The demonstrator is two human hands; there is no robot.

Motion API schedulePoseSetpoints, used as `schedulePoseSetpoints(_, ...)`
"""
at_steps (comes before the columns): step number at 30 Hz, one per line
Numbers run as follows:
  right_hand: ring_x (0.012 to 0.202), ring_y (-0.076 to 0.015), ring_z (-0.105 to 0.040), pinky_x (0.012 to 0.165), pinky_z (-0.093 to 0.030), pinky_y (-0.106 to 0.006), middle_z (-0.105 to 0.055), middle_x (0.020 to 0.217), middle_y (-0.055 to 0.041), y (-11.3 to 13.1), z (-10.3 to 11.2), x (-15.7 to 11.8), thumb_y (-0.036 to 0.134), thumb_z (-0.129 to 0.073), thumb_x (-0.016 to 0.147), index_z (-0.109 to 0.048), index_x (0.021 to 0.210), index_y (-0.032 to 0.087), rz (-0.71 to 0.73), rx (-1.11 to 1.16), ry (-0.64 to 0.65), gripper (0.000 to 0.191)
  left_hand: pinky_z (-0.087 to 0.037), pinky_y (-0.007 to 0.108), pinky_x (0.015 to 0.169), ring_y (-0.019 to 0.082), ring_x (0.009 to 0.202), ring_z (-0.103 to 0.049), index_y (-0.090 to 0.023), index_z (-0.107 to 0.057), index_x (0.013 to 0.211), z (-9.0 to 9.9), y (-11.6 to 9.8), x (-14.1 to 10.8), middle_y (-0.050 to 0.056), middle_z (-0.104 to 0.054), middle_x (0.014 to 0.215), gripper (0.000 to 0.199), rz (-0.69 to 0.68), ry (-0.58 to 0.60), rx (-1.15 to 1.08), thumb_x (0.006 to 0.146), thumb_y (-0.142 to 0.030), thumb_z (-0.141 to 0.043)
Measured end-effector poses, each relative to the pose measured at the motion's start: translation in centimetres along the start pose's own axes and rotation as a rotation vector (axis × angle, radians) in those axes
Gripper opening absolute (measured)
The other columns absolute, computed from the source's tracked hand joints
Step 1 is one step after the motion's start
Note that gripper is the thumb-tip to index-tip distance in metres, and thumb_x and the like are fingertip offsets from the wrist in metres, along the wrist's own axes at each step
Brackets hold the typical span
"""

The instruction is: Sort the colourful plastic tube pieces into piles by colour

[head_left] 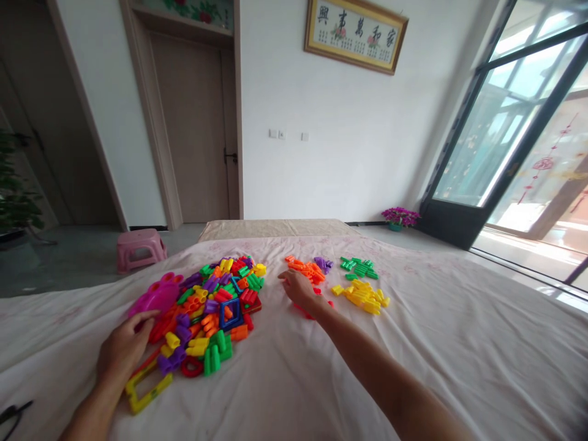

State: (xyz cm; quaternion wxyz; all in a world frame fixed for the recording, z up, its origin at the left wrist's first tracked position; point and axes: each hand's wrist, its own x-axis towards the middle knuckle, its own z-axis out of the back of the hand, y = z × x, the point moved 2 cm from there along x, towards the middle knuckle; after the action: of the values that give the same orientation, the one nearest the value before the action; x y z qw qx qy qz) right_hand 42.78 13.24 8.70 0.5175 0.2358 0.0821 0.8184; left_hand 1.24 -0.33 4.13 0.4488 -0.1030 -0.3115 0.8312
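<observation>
My left hand (125, 348) rests at the left edge of a mixed heap of plastic building pieces (215, 300). Its fingers are apart and hold nothing that I can see, close to a magenta piece (158, 295) and a red one. My right hand (297, 286) is stretched out over the small sorted piles, fingers pointing left and slightly apart, with nothing visible in them. Just beyond it lie orange pieces (313, 271). Red pieces (303, 311) are partly hidden under the hand and wrist. Purple (323, 264), green (359, 267) and yellow pieces (365, 296) form separate piles farther right.
A pale sheet (459, 343) covers the surface under the pieces. A yellow frame-shaped piece (149, 389) lies at the heap's near edge. A pink stool (141, 250) stands on the floor at left. A dark cable (16, 413) shows at the lower left corner.
</observation>
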Motion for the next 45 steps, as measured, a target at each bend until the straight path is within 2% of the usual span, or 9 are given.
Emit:
schedulePoseSetpoints(5, 0.117, -0.0194, -0.055, 0.095, -0.041, -0.028, -0.062, 0.127, -0.0068, 3.5, -2.4, 1.7, 0.018, -0.051, 0.087, -0.062, 0.124, 0.022, 0.108, -0.066, 0.091, 0.039, -0.045, 0.035, 0.072, 0.029, 0.088, -0.065, -0.026, -0.068, 0.114, 0.0, 0.1, 0.1, 0.011, -0.071, 0.101, 0.048, 0.012, 0.001, -0.002, 0.088, -0.052, -0.038)
schedulePoseSetpoints(11, 0.112, -0.0221, -0.056, 0.092, -0.041, -0.031, -0.064, 0.119, -0.0084, 4.9, -4.0, 2.7, 0.019, -0.055, 0.085, -0.065, 0.112, 0.021, 0.142, -0.193, 0.154, 0.029, -0.045, 0.035, 0.074, 0.029, 0.089, -0.064, -0.027, -0.068, 0.113, 0.0, 0.2, 0.2, 0.011, -0.071, 0.101, 0.047, 0.006, 0.003, -0.010, 0.088, -0.052, -0.037)
schedulePoseSetpoints(17, 0.104, -0.0245, -0.058, 0.082, -0.042, -0.032, -0.064, 0.111, -0.0098, 4.4, -3.1, 1.9, 0.023, -0.057, 0.079, -0.064, 0.114, 0.023, 0.047, -0.199, 0.088, 0.036, -0.045, 0.035, 0.074, 0.029, 0.091, -0.065, -0.026, -0.068, 0.113, 0.0, 0.2, 0.2, 0.011, -0.071, 0.103, 0.046, -0.001, 0.000, -0.018, 0.088, -0.051, -0.038)
schedulePoseSetpoints(24, 0.103, -0.0248, -0.054, 0.083, -0.041, -0.033, -0.060, 0.112, -0.0103, 4.1, -1.3, 0.8, 0.017, -0.059, 0.070, -0.057, 0.122, 0.021, 0.044, -0.247, 0.032, 0.052, -0.045, 0.035, 0.074, 0.029, 0.089, -0.065, -0.027, -0.068, 0.111, 0.1, 0.0, 0.1, 0.009, -0.072, 0.098, 0.045, 0.013, 0.007, -0.020, 0.087, -0.051, -0.040)
schedulePoseSetpoints(29, 0.107, -0.0230, -0.051, 0.089, -0.037, -0.031, -0.058, 0.116, -0.0095, 0.6, 2.0, -0.2, 0.015, -0.055, 0.074, -0.050, 0.129, 0.022, -0.028, -0.245, -0.126, 0.056, -0.046, 0.035, 0.073, 0.029, 0.087, -0.065, -0.027, -0.068, 0.110, 0.1, 0.0, 0.1, 0.008, -0.072, 0.096, 0.045, 0.003, 0.003, 0.008, 0.086, -0.052, -0.040)
schedulePoseSetpoints(36, 0.107, -0.0252, -0.054, 0.088, -0.036, -0.032, -0.060, 0.116, -0.0125, -9.4, 8.7, -1.6, 0.015, -0.055, 0.077, -0.050, 0.130, 0.019, -0.407, -0.348, -0.292, 0.053, -0.046, 0.034, 0.072, 0.028, 0.084, -0.065, -0.030, -0.068, 0.112, 0.1, 0.3, 0.4, 0.006, -0.072, 0.098, 0.051, 0.018, 0.049, 0.038, 0.085, -0.059, -0.036)
schedulePoseSetpoints(40, 0.110, -0.0261, -0.054, 0.089, -0.036, -0.034, -0.060, 0.120, -0.0139, -14.0, 10.7, -2.7, 0.014, -0.053, 0.079, -0.051, 0.132, 0.019, -0.596, -0.389, -0.336, 0.053, -0.046, 0.035, 0.074, 0.028, 0.086, -0.065, -0.031, -0.067, 0.113, 0.1, 0.4, 0.5, 0.006, -0.071, 0.101, 0.053, 0.046, 0.064, 0.029, 0.084, -0.062, -0.035)
schedulePoseSetpoints(42, 0.111, -0.0257, -0.054, 0.090, -0.036, -0.033, -0.060, 0.121, -0.0131, -14.9, 10.8, -3.3, 0.014, -0.052, 0.080, -0.053, 0.131, 0.020, -0.634, -0.386, -0.344, 0.051, -0.046, 0.035, 0.076, 0.028, 0.087, -0.064, -0.030, -0.066, 0.114, 0.1, 0.3, 0.4, 0.006, -0.071, 0.103, 0.054, 0.046, 0.071, 0.033, 0.084, -0.063, -0.034)
schedulePoseSetpoints(45, 0.112, -0.0238, -0.053, 0.092, -0.036, -0.032, -0.062, 0.121, -0.0101, -13.8, 10.0, -3.5, 0.013, -0.050, 0.081, -0.058, 0.126, 0.022, -0.540, -0.354, -0.361, 0.046, -0.045, 0.036, 0.078, 0.028, 0.089, -0.063, -0.029, -0.065, 0.116, 0.2, 0.1, 0.3, 0.007, -0.070, 0.105, 0.055, 0.043, 0.081, 0.045, 0.086, -0.061, -0.032)
